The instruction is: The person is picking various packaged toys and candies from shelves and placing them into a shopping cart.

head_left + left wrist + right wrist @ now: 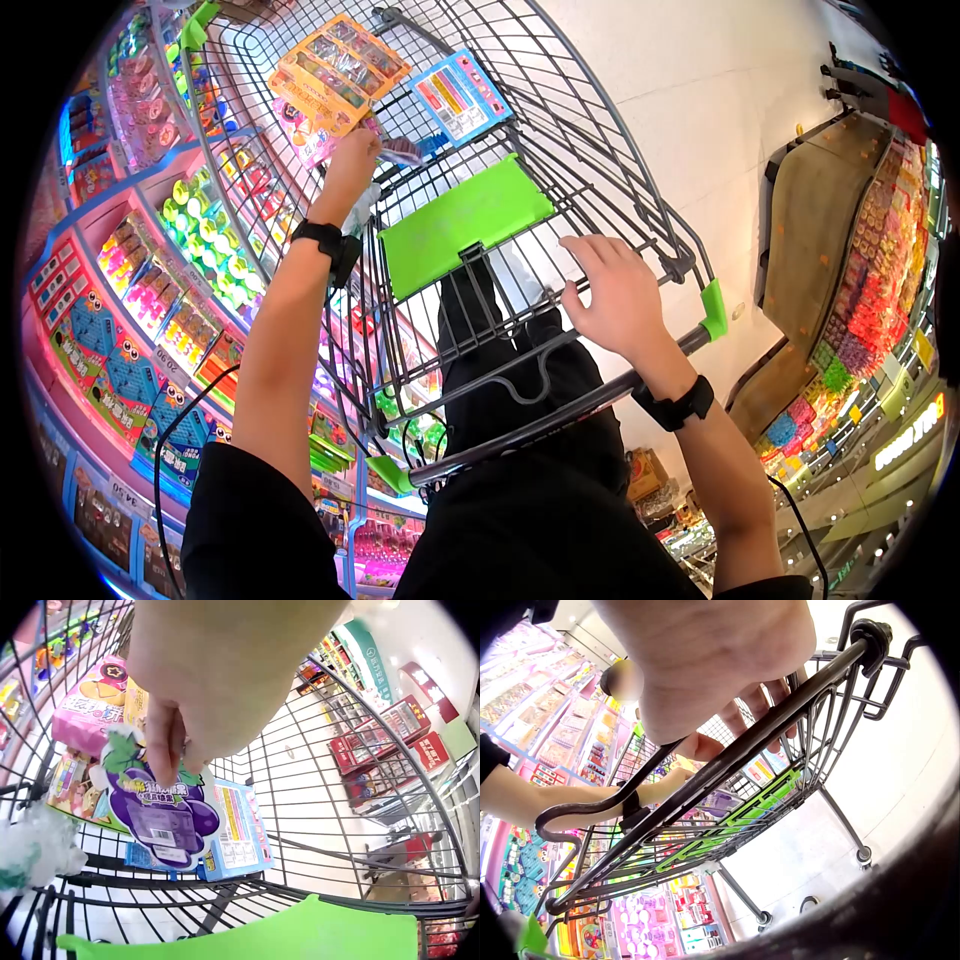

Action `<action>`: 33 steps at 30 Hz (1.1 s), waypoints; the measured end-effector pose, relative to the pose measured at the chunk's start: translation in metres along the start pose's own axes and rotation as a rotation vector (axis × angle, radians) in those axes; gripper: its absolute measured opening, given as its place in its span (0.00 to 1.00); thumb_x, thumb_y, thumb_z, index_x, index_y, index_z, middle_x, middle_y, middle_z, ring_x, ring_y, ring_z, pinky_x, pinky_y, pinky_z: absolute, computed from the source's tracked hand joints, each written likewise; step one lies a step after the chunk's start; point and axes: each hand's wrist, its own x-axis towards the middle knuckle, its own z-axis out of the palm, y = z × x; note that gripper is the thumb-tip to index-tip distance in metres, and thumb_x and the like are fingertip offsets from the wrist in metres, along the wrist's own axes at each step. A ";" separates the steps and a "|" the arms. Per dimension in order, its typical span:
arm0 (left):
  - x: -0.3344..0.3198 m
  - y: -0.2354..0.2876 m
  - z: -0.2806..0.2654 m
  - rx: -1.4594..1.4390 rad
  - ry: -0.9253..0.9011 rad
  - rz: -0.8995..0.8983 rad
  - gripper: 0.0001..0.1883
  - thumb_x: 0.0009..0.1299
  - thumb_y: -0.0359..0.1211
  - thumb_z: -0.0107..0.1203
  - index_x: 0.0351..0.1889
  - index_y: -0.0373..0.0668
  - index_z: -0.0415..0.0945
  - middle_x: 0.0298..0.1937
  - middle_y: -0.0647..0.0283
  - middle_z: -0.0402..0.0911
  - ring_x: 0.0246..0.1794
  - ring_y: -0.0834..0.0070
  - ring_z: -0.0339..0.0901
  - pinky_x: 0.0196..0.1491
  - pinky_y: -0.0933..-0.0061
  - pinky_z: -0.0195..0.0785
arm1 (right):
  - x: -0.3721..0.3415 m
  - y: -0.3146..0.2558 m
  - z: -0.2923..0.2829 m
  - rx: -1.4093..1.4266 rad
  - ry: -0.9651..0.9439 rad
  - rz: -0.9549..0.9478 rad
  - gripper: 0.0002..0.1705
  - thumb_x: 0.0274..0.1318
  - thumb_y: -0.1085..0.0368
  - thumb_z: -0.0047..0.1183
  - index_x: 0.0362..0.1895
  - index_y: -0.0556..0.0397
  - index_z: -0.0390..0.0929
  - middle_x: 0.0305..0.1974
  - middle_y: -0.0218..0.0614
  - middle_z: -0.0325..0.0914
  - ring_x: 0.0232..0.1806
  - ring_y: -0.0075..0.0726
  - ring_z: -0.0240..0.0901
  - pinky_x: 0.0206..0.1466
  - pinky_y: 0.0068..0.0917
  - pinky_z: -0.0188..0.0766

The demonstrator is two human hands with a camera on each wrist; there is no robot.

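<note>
My left hand reaches down inside the shopping cart. In the left wrist view its fingers pinch the top of a purple grape-shaped package. Under and beside that package lie a pink package, a blue-edged box with a printed white panel and a colourful flat pack. An orange pack with clear windows lies near the hand in the head view. My right hand hovers over the handle end of the cart with fingers spread, holding nothing; whether it touches the wire is unclear.
The cart's dark handle crosses in front of my body, behind a green flap. Shelves of bright packaged goods line the left side. At the right are a brown surface and more displays. Clear plastic sits near the cart wire.
</note>
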 end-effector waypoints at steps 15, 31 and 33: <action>-0.052 0.111 -0.042 -0.500 -0.039 -0.038 0.07 0.69 0.27 0.61 0.39 0.31 0.83 0.43 0.63 0.84 0.41 0.82 0.78 0.45 0.80 0.72 | -0.001 0.004 0.003 -0.022 0.003 -0.005 0.23 0.46 0.62 0.56 0.51 0.51 0.77 0.44 0.40 0.78 0.50 0.47 0.73 0.52 0.43 0.72; -0.097 0.223 -0.087 -0.988 -0.008 -0.037 0.20 0.76 0.28 0.47 0.65 0.35 0.62 0.45 0.58 0.80 0.51 0.75 0.75 0.59 0.74 0.60 | -0.002 0.008 0.006 -0.045 0.015 -0.044 0.32 0.53 0.53 0.57 0.60 0.52 0.71 0.39 0.40 0.78 0.46 0.46 0.75 0.48 0.41 0.73; -0.106 0.229 -0.087 -0.987 0.047 -0.047 0.19 0.76 0.28 0.47 0.64 0.36 0.62 0.45 0.58 0.81 0.50 0.74 0.76 0.57 0.73 0.63 | -0.001 0.008 0.006 -0.047 0.004 -0.041 0.29 0.52 0.53 0.57 0.58 0.52 0.73 0.40 0.40 0.79 0.46 0.47 0.75 0.49 0.42 0.73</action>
